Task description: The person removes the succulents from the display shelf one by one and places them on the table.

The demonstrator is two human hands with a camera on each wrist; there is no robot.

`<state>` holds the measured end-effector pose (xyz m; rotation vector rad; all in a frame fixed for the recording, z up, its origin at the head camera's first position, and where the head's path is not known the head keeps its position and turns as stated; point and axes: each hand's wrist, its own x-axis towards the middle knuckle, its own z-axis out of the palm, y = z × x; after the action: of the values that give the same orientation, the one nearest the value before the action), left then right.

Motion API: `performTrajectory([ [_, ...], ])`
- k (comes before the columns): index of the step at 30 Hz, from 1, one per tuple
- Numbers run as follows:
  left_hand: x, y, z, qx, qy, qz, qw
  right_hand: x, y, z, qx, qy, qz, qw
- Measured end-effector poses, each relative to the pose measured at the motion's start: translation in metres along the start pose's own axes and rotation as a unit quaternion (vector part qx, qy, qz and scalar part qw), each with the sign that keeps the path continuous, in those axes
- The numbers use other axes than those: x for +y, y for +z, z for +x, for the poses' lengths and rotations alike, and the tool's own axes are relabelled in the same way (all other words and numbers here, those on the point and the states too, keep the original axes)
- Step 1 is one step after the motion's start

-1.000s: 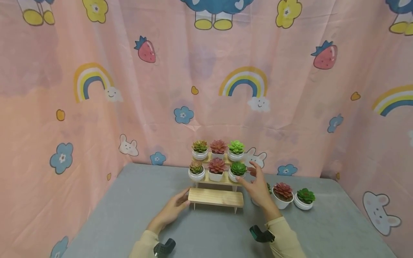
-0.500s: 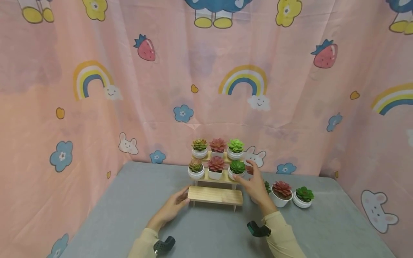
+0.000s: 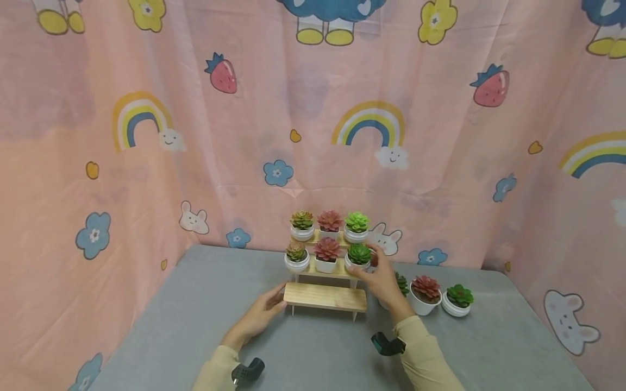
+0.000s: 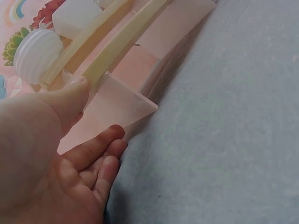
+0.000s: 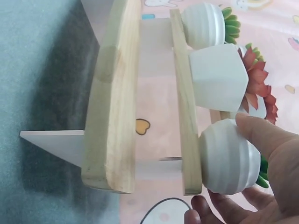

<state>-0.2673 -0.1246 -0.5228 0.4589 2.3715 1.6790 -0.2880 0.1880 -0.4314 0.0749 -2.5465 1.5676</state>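
Observation:
A three-tier wooden display stand [image 3: 325,296] has pale boards and thin upright supports. My right hand [image 3: 385,279] holds the white pot of the dark green succulent [image 3: 359,253] at the right end of the middle tier. The right wrist view shows the thumb on one side of this ribbed pot [image 5: 229,158] and fingers on the other. My left hand [image 3: 257,314] grips the left end of the bottom board. In the left wrist view its thumb lies against the board [image 4: 112,51], with loosely curled fingers beside the support [image 4: 117,105].
A brownish-green succulent [image 3: 296,255] and a red one [image 3: 326,255] share the middle tier. Several more pots fill the top tier. Right of the stand, on the grey table [image 3: 186,315], are a red succulent [image 3: 424,296], a green one [image 3: 457,300] and one partly hidden.
My right hand's fingers have drawn in around the dark green succulent's pot. The left hand stays at the stand's end. The plants keep their places.

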Motion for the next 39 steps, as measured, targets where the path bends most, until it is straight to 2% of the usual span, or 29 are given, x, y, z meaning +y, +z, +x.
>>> performTrajectory([
  [7, 0.005, 0.001, -0.002, 0.002, 0.005, -0.004, 1.0, 0.002, 0.002, 0.001, 0.01, 0.009, -0.003, 0.9999],
  [16, 0.003, -0.001, 0.0, 0.004, 0.009, -0.01, 0.9999, 0.004, -0.006, -0.004, 0.031, 0.019, 0.002, 0.9993],
  [22, 0.0, -0.001, 0.0, -0.001, 0.013, -0.009, 0.9999, 0.004, -0.019, -0.018, 0.039, 0.003, 0.011, 0.9992],
  [30, -0.001, 0.001, -0.002, 0.003, 0.015, -0.007, 0.9999, -0.002, -0.037, -0.038, 0.038, -0.022, -0.016, 0.9989],
  [39, 0.001, 0.001, -0.001, 0.001, 0.015, 0.0, 0.9999, -0.004, -0.047, -0.052, 0.056, -0.065, -0.057, 0.9946],
])
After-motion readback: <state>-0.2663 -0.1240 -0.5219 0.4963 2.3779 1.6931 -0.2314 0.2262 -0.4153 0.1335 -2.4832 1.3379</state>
